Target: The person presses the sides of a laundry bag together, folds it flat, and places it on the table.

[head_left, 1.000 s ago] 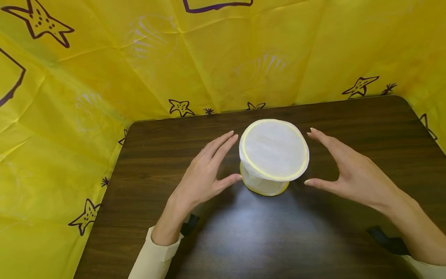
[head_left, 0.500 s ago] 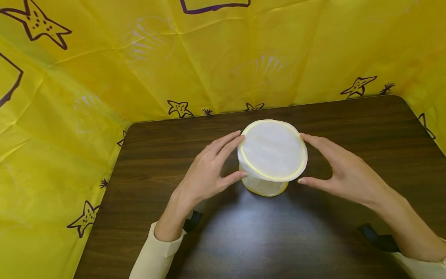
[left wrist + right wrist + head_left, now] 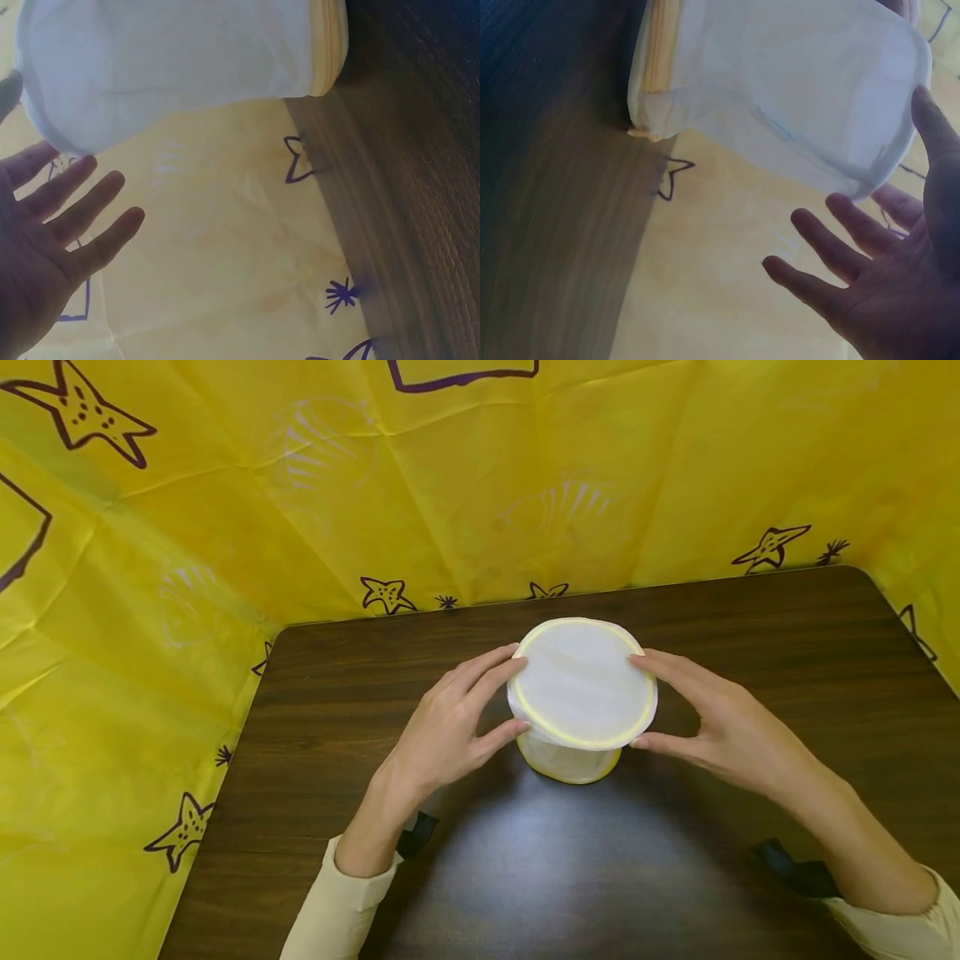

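"Left hand [image 3: 446, 722] and right hand [image 3: 733, 727] fairly spread, are we gripping anything?"

"No, just touching the white drum [image 3: 581, 685] between them; we're likely taking hold, so its rim [image 3: 585, 746] next calls for gentle, even pressure"

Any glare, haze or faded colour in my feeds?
Head: pale glare on the dark-brown wood-grain table in front of the white, yellow-trimmed fabric-like cylinder; left wrist: yellow starfish-print backdrop pale, washed out; right wrist: soft, hazy, same fading, table darkest at upper left.
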Available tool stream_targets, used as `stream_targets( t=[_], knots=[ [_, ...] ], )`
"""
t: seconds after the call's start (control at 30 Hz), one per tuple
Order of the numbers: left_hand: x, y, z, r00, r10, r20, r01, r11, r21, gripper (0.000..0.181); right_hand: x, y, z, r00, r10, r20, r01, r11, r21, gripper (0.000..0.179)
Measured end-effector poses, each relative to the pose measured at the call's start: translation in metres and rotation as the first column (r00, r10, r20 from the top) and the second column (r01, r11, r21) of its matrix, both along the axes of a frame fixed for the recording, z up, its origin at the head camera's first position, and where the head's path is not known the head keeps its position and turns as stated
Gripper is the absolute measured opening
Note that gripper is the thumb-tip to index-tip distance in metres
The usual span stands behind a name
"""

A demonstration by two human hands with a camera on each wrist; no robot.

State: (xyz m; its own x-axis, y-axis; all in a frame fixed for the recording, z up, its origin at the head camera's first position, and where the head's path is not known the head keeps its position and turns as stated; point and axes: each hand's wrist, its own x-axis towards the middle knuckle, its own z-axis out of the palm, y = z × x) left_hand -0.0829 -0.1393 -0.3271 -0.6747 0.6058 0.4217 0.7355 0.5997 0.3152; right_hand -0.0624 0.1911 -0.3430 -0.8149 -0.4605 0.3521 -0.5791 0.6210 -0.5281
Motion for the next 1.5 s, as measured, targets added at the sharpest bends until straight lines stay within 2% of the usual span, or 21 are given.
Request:
stream_targets(
  t=[0.17,0.5,1.07,1.5],
  knots=[
    [0.0,0.001,-0.002,1.0,0.01,0.008,-0.01,1.0,-0.016,0.071,0.0,-0.003,0.0,1.0,-0.005,0.003,0.005,1.0,-0.007,0.094],
    [0.0,0.003,-0.004,0.999,0.036,-0.018,-0.037,0.999,-0.031,0.072,-0.001,-0.005,-0.001,0.999,-0.023,0.023,0.024,1.0,-0.014,0.094],
    [-0.001,0.007,-0.016,0.997,0.075,-0.022,-0.075,0.997,0.021,0.074,-0.005,-0.007,-0.006,0.995,-0.062,0.072,0.065,0.997,-0.041,0.105],
    [-0.002,0.006,-0.018,0.996,0.094,-0.004,-0.093,0.996,0.007,0.074,-0.006,-0.008,-0.008,0.996,-0.061,0.069,0.063,0.998,-0.031,0.102]
  ],
)
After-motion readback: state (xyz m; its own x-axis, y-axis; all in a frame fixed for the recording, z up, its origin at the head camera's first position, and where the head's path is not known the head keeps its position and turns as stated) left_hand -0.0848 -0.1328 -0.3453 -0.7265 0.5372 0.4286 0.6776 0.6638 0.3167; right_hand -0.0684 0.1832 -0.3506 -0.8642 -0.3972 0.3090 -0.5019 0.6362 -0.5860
